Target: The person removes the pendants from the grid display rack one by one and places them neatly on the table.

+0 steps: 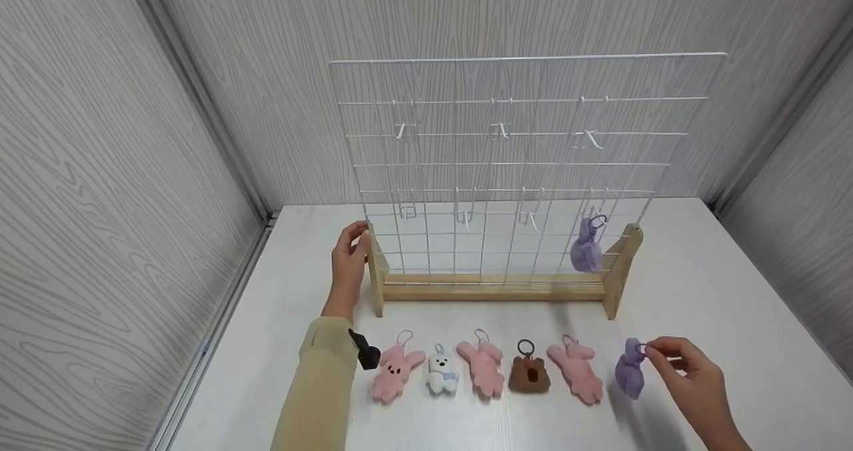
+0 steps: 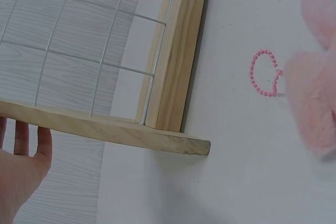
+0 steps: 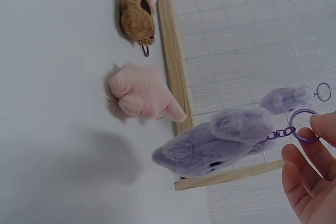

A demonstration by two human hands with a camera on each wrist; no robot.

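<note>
My right hand (image 1: 693,371) pinches the purple ring of a purple plush keychain (image 1: 630,369), which hangs above the table at the right of the row. In the right wrist view, its metal ring (image 3: 304,125) sits between thumb and fingers, the plush dangling from a short chain. My left hand (image 1: 350,251) holds the left wooden upright (image 1: 377,271) of a white wire grid rack (image 1: 480,164). Fingertips (image 2: 44,142) lie against that wood in the left wrist view. Another purple plush keychain (image 1: 586,248) hangs from a lower right hook of the grid.
Along the table in front of the rack lie a pink plush (image 1: 398,374), a white bear plush (image 1: 442,373), a second pink plush (image 1: 485,369), a brown plush (image 1: 530,374) and a third pink plush (image 1: 578,373). Several bare hooks (image 1: 503,130) stick out from the grid.
</note>
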